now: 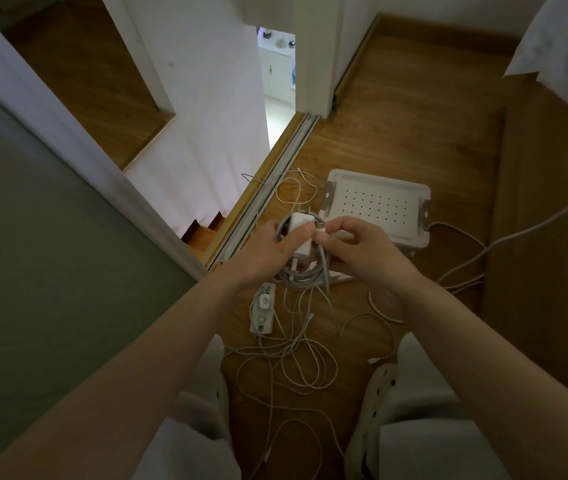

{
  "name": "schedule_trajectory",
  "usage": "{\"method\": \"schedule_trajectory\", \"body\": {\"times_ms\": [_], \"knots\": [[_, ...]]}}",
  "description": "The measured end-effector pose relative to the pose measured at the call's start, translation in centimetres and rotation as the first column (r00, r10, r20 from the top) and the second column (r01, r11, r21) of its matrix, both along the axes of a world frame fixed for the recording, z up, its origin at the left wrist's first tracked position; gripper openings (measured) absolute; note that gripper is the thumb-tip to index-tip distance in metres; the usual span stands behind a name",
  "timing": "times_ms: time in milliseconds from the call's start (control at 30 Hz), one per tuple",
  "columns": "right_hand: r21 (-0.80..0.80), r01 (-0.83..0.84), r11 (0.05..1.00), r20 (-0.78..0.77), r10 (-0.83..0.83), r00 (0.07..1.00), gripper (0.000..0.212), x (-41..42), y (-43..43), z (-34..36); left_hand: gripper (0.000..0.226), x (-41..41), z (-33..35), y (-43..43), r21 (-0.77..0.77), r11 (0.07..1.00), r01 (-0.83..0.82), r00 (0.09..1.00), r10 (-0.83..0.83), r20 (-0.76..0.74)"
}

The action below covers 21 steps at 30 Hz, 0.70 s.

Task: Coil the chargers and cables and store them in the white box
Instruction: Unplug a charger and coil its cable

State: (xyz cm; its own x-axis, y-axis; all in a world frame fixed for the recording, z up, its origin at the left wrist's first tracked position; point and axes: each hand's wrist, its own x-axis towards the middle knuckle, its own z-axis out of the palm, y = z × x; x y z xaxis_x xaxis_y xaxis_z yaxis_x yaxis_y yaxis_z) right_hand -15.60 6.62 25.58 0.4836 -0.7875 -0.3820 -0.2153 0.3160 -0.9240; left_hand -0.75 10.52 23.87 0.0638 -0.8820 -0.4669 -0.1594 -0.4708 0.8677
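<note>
The left hand (268, 249) is closed around a white rectangular plastic charger brick (301, 233), thumb pressed across its face, with the brick's grey cord wound into a thick bundle of loops (301, 273) that hangs beneath the palm. That grip seems meant to pin brick and loops together so the coil cannot spring apart. The right hand (362, 247) meets it from the right, thumb and forefinger pinched shut on the cord's small white end piece (322, 233), just beside the brick. My reading is that this is the last stage of coiling this charger: the free end is being tucked or wrapped round the bundle to lock it.

Just beyond the right hand, on the brown wooden floor (414, 140), lies the white plastic box (378, 206), seen as a flat rectangular surface dotted with small holes and fitted with grey side clips; whether that surface is a lid or the box's base I cannot tell. Nothing coiled shows on it. It sits close, likely so each finished bundle can be dropped there without a stretch.

Nearer, below the hands, a white power strip with a plug in it (262, 308) lies on the floor. Around and nearer than it sprawls a tangle of thin white cables (293, 362), uncoiled, between the person's pale-trousered knees. A thicker grey cable (518, 233) trails away to the right. Much of the task appears left to do.
</note>
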Motion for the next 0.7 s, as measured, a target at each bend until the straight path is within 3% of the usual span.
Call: {"method": "schedule_trajectory", "body": {"times_ms": [133,200,333,433,600,700], "knots": [[-0.388,0.012,0.922,-0.212,-0.102,0.972,0.006,0.3,0.8,0.1,0.083,0.5,-0.4,-0.1,-0.035,0.999,-0.008,0.984,0.014,0.177],[-0.377,0.085,0.922,-0.128,-0.143,0.981,0.007,0.5,1.5,0.4,0.084,0.9,-0.8,-0.3,-0.035,0.999,-0.037,0.973,0.044,0.227],[-0.341,0.141,0.930,0.052,-0.131,0.990,0.010,0.3,2.4,1.5,0.046,1.1,-0.9,-0.5,-0.057,0.991,-0.122,0.934,0.134,0.332],[-0.303,0.209,0.930,0.151,-0.170,0.974,0.018,0.1,2.5,2.2,0.035,1.2,-1.1,-0.6,-0.116,0.985,-0.125,0.909,0.161,0.383],[-0.377,0.237,0.895,0.126,-0.204,0.971,0.018,-0.3,2.0,3.2,0.036,1.2,-0.5,-1.0,-0.223,0.964,-0.145,0.892,0.225,0.392],[-0.421,0.147,0.895,-0.026,-0.175,0.984,0.014,-0.3,2.0,3.3,0.041,0.9,-0.7,-1.2,-0.217,0.966,-0.138,0.878,0.221,0.425]]}}
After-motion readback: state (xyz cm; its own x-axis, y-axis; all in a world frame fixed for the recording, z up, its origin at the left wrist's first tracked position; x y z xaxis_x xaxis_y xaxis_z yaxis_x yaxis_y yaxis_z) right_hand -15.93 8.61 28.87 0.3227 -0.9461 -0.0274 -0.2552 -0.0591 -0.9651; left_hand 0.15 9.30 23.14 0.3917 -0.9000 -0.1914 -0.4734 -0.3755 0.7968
